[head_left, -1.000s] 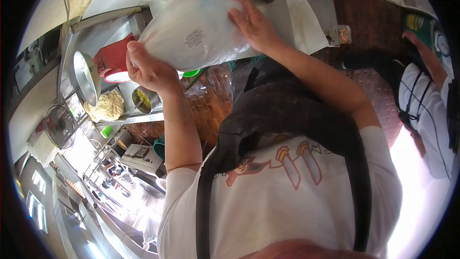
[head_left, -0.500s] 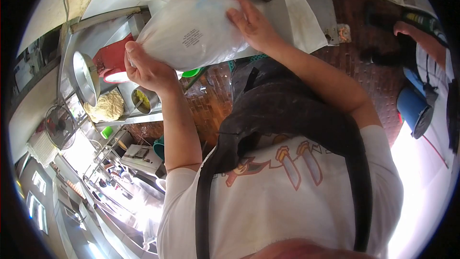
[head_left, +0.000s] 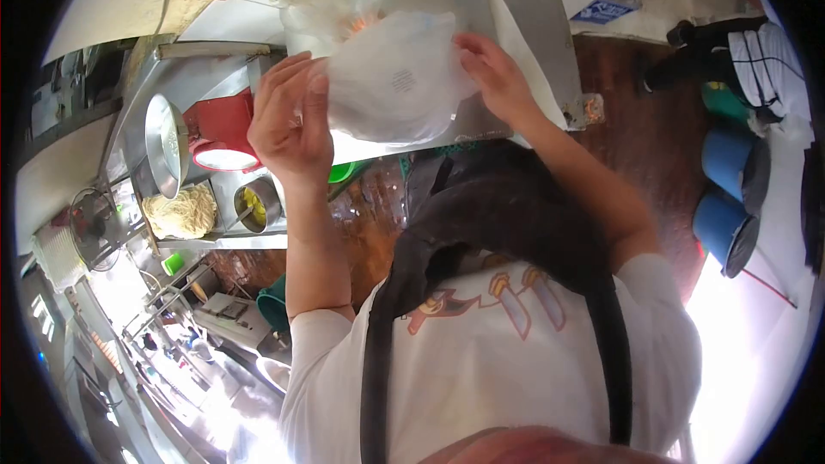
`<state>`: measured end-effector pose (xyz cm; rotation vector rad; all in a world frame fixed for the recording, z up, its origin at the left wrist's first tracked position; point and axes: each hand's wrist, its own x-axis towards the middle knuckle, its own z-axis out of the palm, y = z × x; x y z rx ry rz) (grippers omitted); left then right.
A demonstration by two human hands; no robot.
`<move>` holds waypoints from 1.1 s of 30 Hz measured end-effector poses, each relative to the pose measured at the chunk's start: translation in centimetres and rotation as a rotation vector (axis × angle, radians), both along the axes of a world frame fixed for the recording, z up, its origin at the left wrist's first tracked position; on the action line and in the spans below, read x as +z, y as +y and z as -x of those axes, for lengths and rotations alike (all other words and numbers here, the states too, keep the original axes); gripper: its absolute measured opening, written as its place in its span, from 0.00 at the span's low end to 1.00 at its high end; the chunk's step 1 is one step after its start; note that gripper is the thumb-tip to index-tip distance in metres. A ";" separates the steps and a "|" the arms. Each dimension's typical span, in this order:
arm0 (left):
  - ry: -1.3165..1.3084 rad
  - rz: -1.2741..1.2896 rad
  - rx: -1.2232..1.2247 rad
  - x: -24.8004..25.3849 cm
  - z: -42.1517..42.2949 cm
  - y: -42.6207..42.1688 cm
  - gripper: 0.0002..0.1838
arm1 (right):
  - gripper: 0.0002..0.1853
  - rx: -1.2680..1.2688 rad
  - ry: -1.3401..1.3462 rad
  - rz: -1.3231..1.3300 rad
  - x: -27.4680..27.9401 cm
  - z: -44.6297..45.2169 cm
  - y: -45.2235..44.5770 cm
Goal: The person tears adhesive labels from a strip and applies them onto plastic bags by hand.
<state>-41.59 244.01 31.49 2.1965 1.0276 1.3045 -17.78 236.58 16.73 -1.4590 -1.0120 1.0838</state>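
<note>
A translucent white plastic bag (head_left: 391, 90) with small dark print is held up in front of me over the steel counter. My left hand (head_left: 292, 125) grips its left end, thumb and fingers bent around the plastic. At the opposite side, the bent fingers of my right hand (head_left: 500, 82) pinch the bag's edge; their tips are slightly blurred. Behind it lies another clear bag (head_left: 318, 4) with something orange showing near it. What the white bag contains, if anything, cannot be made out.
To the left are a metal bowl (head_left: 165, 146), a red container (head_left: 225, 125), a pile of noodle-like strands (head_left: 180, 212) and a steel pot (head_left: 258, 204) with yellow contents. Blue bins (head_left: 726, 219) stand at right, near another person (head_left: 756, 60). The floor (head_left: 378, 215) is brown tile.
My left hand has turned upright and its fingers have shifted on the bag's end. The right hand has moved from the bag's upper surface to its right edge. The view has shifted.
</note>
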 end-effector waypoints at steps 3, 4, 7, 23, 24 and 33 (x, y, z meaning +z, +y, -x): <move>-0.203 -0.068 0.111 3.2 0.6 1.0 0.04 | 0.25 -0.043 0.010 -0.031 2.2 -0.6 0.1; -0.354 -0.076 0.254 5.0 1.3 1.2 0.04 | 0.25 -0.071 0.000 -0.045 3.1 -0.7 0.2; -0.739 -0.290 0.334 12.8 0.5 2.1 0.11 | 0.26 -0.001 -0.085 -0.213 7.4 -0.6 1.6; -0.641 -0.632 0.035 16.2 0.1 5.0 0.22 | 0.15 0.854 1.078 -0.151 16.9 4.0 11.0; -0.675 -0.555 -0.024 16.2 -0.2 5.1 0.27 | 0.16 0.851 1.089 -0.177 16.9 3.8 11.3; -1.049 0.925 -0.401 -2.2 6.1 10.5 0.26 | 0.21 0.363 0.784 -0.090 16.8 5.0 17.9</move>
